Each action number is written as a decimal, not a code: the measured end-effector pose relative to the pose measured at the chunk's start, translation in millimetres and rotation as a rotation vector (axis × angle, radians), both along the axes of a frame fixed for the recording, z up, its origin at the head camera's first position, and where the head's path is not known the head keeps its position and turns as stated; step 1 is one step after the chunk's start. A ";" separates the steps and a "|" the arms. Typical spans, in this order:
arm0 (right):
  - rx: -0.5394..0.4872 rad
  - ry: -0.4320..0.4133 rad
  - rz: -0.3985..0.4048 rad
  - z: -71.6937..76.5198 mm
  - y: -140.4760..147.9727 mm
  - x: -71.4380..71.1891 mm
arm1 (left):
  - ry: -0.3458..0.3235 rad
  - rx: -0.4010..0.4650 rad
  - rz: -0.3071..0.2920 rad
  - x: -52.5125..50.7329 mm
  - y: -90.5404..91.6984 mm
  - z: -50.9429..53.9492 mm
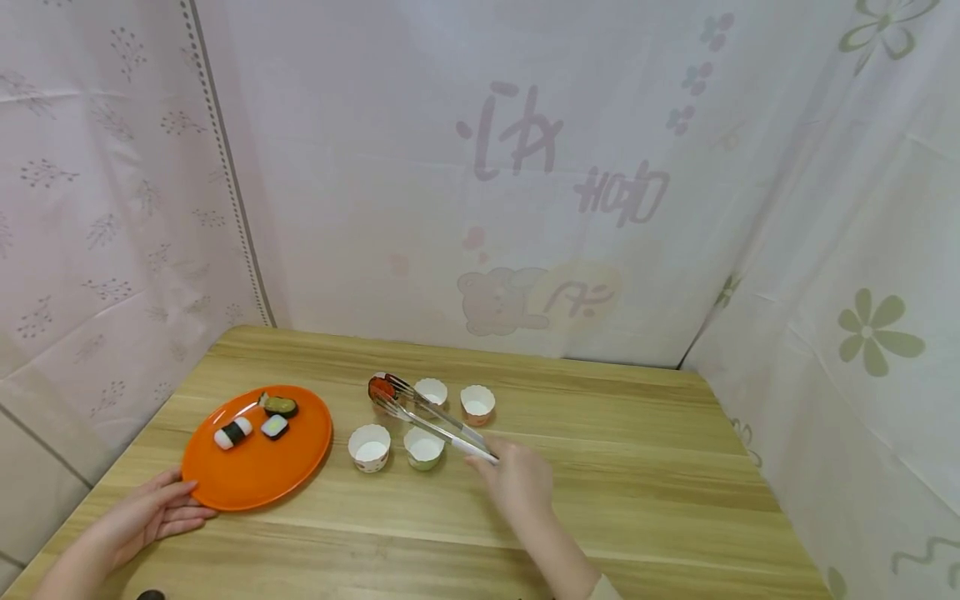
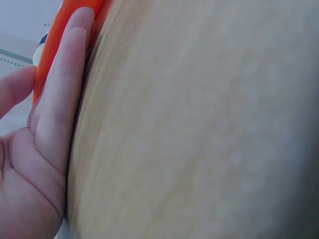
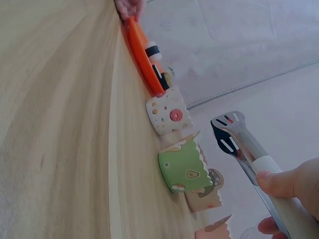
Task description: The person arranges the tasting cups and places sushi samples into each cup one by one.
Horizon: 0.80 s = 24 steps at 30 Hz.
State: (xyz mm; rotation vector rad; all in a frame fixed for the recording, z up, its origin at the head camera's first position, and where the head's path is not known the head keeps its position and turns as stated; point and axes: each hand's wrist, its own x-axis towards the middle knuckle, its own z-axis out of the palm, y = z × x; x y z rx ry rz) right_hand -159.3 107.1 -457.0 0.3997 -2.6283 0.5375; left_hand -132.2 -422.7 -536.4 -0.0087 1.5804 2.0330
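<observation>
My right hand point(image 1: 517, 479) grips metal tongs point(image 1: 442, 429) with pale handles. Their slotted tips are at a small red piece with dark edges point(image 1: 382, 388), over a paper cup at the back left of the group. Whether the tips pinch it is hard to tell. With thumb and fingers, my left hand point(image 1: 153, 512) holds the near left rim of an orange plate point(image 1: 255, 479). On it lie a white piece with a dark band point(image 1: 233, 433), a small white-and-dark roll point(image 1: 274, 427) and a dark-wrapped piece with a yellowish-green top point(image 1: 279, 406).
Several paper cups stand right of the plate, among them a white spotted cup point(image 1: 369, 450), a green cup point(image 1: 423, 450) and an orange-pink cup point(image 1: 477, 406). A small dark round thing point(image 1: 152, 595) shows at the wooden table's point(image 1: 637, 483) near edge. Patterned cloth point(image 1: 375, 208) hangs behind.
</observation>
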 end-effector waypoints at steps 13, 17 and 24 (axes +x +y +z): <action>-0.012 -0.006 -0.063 -0.9 12.9 -2.6 | -0.003 -0.028 0.020 1.1 2.6 2.4; -0.018 -0.014 -0.069 -1.2 17.5 -3.5 | -0.006 -0.028 0.019 1.1 2.4 2.6; -0.017 -0.008 -0.097 -1.3 25.6 -6.1 | -0.010 -0.026 0.023 1.1 2.1 2.1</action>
